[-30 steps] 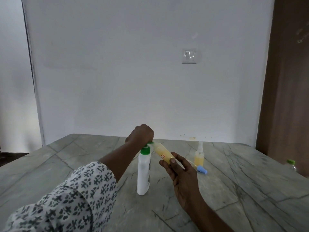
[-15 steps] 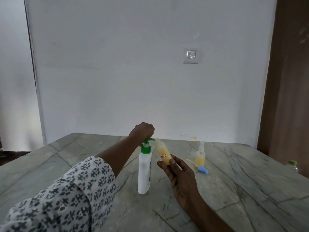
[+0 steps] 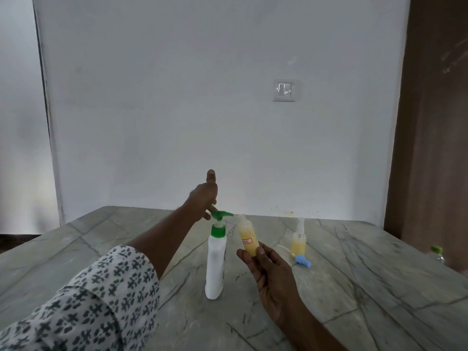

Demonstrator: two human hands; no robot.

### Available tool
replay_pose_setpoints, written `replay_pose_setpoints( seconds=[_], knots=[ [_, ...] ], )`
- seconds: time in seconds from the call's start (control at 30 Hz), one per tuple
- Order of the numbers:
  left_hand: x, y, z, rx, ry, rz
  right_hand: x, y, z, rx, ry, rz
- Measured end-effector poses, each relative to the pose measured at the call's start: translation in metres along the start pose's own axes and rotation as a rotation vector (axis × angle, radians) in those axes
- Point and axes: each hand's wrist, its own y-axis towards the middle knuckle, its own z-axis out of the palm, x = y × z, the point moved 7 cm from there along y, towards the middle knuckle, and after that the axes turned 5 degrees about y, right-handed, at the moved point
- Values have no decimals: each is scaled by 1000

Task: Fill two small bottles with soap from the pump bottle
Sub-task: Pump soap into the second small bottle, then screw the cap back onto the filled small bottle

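Note:
A white pump bottle (image 3: pixel 215 264) with a green pump head (image 3: pixel 220 214) stands upright on the marble table (image 3: pixel 367 287). My left hand (image 3: pixel 204 196) hovers just over the pump head, thumb pointing up, fingers stretched out with the fingertips touching the head's back. My right hand (image 3: pixel 268 268) grips a small clear bottle (image 3: pixel 247 236) of yellow soap by its base. The bottle is tilted, its open mouth just under the green nozzle tip. A second small bottle (image 3: pixel 298 243), part full of yellow soap and fitted with a white top, stands to the right.
A blue cap (image 3: pixel 303 262) with a thin clear tube lies in front of the second small bottle. A green-capped clear bottle (image 3: pixel 436 252) shows at the table's right edge. A white wall runs close behind the table, with a brown door at right.
My left hand has lifted off the pump head and opened from a fist, and the pump head has risen. The small bottle in my right hand now stands more upright at the nozzle.

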Motion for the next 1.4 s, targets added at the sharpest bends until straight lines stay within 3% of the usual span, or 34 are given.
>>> replay_pose_setpoints(
  seconds=[0.13, 0.23, 0.37, 0.53, 0.8, 0.9, 1.07, 1.4],
  knots=[
    [-22, -33, -39, -516, 64, 342, 6, -2, 2, 16, 24, -19],
    [-26, -100, -19, -459, -18, 611, 12, -3, 2, 24, 52, -37],
    [25, -137, 51, -130, 45, 397, 15, -13, -4, 42, -91, -40],
    [51, -136, 89, -28, -175, 262, 16, -30, -15, 10, -301, -18],
    [51, -127, 98, -60, -161, 311, 19, -37, -26, 29, -457, 23],
    [56, -124, 98, -105, -111, 336, 44, -29, -33, 2, -839, -50],
    [66, -122, 111, -90, -44, 296, 127, 22, -71, -336, -1660, -503],
    [76, -113, 121, -86, 70, 279, 120, 93, -109, -339, -1926, -437]
  ],
)
